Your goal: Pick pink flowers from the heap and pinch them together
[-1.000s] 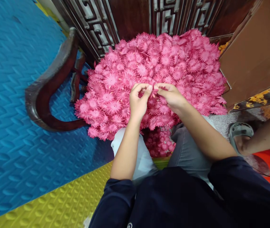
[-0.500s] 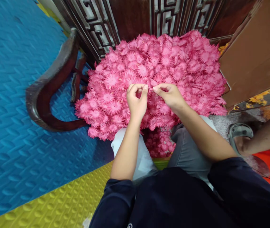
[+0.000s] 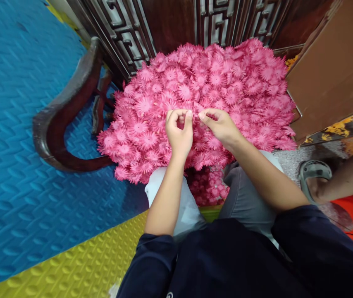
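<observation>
A wide heap of pink artificial flower heads with thin pointed petals lies in front of my knees. Over its middle, my left hand is closed, thumb and index fingertips pinched together. My right hand faces it from the right, also in a pinch, the two sets of fingertips a small gap apart. Something small and pink seems to be between the fingertips, but it blends with the flowers behind, so I cannot make out what either hand grips.
A curved dark wooden chair part stands on the blue mat at left. Behind the heap is a carved wooden panel. Brown cardboard leans at right, near another person's sandalled foot. More pink flowers lie between my legs.
Both hands stay nearly in place, still pinched. The fingertips of the left hand have shifted very slightly left. The heap looks the same.
</observation>
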Tool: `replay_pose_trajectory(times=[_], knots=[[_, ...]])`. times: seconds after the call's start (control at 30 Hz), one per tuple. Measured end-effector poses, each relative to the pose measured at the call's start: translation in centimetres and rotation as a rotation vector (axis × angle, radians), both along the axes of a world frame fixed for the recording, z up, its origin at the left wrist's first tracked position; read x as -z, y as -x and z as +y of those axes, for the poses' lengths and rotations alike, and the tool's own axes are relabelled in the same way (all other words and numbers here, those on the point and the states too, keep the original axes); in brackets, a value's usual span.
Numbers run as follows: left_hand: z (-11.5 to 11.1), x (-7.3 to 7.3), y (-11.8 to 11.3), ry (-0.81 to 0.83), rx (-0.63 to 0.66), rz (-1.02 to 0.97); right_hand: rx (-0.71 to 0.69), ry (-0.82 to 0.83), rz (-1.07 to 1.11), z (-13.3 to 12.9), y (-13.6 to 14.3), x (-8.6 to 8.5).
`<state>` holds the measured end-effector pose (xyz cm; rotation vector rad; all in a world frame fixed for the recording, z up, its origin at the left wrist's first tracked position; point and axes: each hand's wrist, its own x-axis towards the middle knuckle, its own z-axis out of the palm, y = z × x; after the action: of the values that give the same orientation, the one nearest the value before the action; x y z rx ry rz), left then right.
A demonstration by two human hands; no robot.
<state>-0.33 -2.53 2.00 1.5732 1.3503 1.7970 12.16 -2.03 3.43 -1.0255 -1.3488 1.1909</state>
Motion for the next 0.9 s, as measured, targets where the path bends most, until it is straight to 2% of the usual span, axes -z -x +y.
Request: replay_pose_trajectory(times=[0.47,0.73,0.9], knots=[[0.42,-0.31,0.18,0.217,0.184,-0.203,-0.029,0.095,0.076,-0.35,0.35,-0.41],[0.23,-0.24,0.41,0.116,0.246,-0.149,-0.041,0.177,0.192,0.03,-0.20,-0.34],[0.34,-0.25,0.58,0.124,0.300,-0.136,-0.072,0.208,0.196,0.02,-0.40,-0.40]])
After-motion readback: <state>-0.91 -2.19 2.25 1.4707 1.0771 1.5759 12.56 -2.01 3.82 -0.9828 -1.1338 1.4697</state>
